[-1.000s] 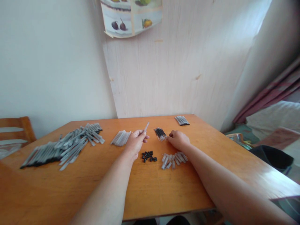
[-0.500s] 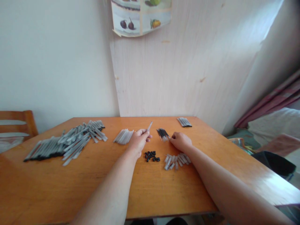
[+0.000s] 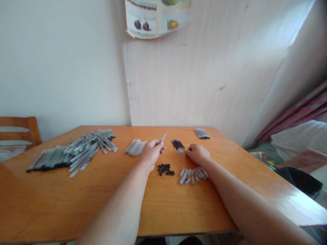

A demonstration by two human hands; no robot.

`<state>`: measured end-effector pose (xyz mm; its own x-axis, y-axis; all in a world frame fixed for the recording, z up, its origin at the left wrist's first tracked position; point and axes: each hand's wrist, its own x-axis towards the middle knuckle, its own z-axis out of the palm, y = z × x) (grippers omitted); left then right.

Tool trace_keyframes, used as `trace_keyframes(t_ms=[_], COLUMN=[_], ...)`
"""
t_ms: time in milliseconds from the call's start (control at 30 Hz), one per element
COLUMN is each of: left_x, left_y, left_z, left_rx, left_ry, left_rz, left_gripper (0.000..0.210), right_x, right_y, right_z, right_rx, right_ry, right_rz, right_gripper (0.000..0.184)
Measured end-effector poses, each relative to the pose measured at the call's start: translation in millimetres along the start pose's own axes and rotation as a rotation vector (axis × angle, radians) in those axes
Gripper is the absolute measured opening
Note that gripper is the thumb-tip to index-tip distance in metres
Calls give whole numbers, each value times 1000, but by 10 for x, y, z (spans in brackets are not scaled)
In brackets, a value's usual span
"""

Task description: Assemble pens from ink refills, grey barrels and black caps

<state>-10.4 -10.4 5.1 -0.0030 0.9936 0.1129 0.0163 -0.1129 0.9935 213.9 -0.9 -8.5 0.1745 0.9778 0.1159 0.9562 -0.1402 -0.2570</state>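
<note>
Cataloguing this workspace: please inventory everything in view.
Table: one, orange, foreground
Black-ended tubes: many, whitish, table left
Plain tubes: several, whitish, left of centre
Refill-like sticks: several, black with pale ends, centre
Small plugs: about twelve, black, centre
Short pieces: several, whitish, right of plugs
Black-ended tube row: one, whitish, far right corner
Fruit poster: one, multicoloured, top centre
Wooden chair: one, brown, left edge
Open container: one, black, right
Curtain: one, pink, right edge
Left hand: one, bare, gripping a whitish tube
Right hand: one, bare, by the sticks
</note>
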Motion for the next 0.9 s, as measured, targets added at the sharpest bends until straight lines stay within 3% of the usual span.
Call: trace_keyframes(t_ms=[300, 467, 600, 900], left_x=[7, 23, 26, 68], left_y=[-7, -43, -51, -120], left_z=[-4, -14, -19, -45], left_rx=[10, 20, 17, 94], left_ry=[3, -8, -28, -54], left_rz=[-5, 1, 5, 132], left_gripper=[22, 24, 27, 27], right_x=[8, 21, -22, -113], right_y=[62, 146, 162, 132], right_z=[-77, -129, -175, -338], right_rx=[32, 157, 405, 1257], right_ry=[73, 178, 239, 142], right_rz=[55, -1, -120, -163], right_gripper=[26, 26, 25, 24])
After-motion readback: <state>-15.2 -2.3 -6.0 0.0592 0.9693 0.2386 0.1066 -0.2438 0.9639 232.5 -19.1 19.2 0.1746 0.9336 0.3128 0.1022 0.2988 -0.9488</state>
